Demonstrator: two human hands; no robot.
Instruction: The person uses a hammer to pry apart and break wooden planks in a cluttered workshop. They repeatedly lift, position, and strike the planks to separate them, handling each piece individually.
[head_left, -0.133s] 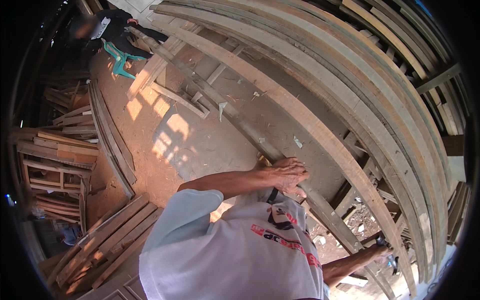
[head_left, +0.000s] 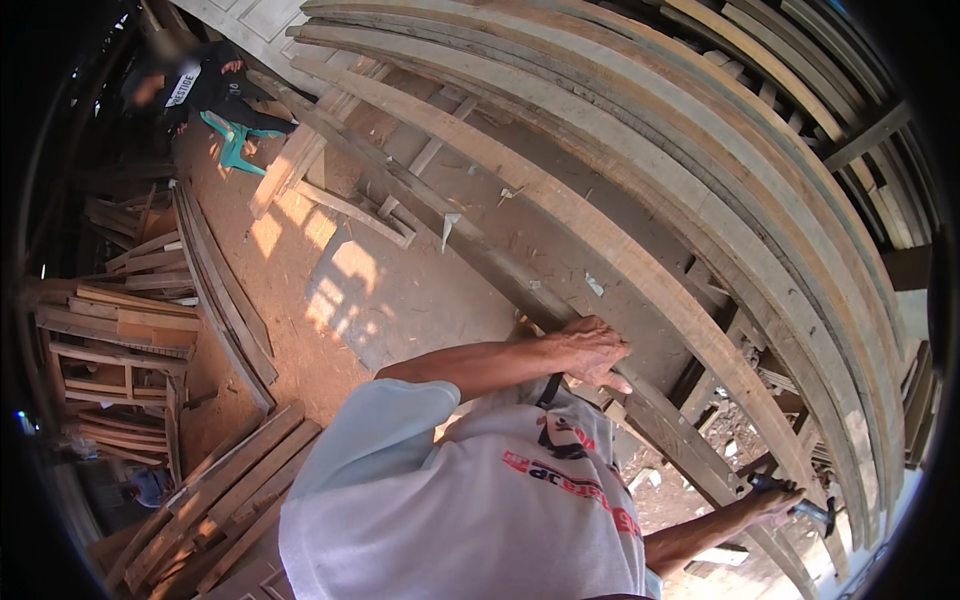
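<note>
A long narrow wooden plank [head_left: 480, 260] runs slantwise from the upper left past my body to the lower right. Midway along it, my left hand [head_left: 590, 352] is closed over the plank, fingers curled and thumb pointing along it. The fingertips' undersides are hidden. Lower right, my right hand [head_left: 772, 503] grips what looks like a hammer [head_left: 818, 514], with a dark handle and a bluish metal head. It is held beside the plank's near end, close to a wider board [head_left: 600, 222].
Several long boards [head_left: 720, 200] lie side by side to the right. Cut timber [head_left: 225, 480] is piled at lower left, more wood [head_left: 125, 345] beyond. A person in dark clothes [head_left: 215, 85] is by a green plastic stool [head_left: 235, 140] at upper left. Sawdust covers the floor.
The hammer has swung upward and outward in my right hand, its head now pointing right. My left hand stays on the plank, and the whole view has shifted slightly.
</note>
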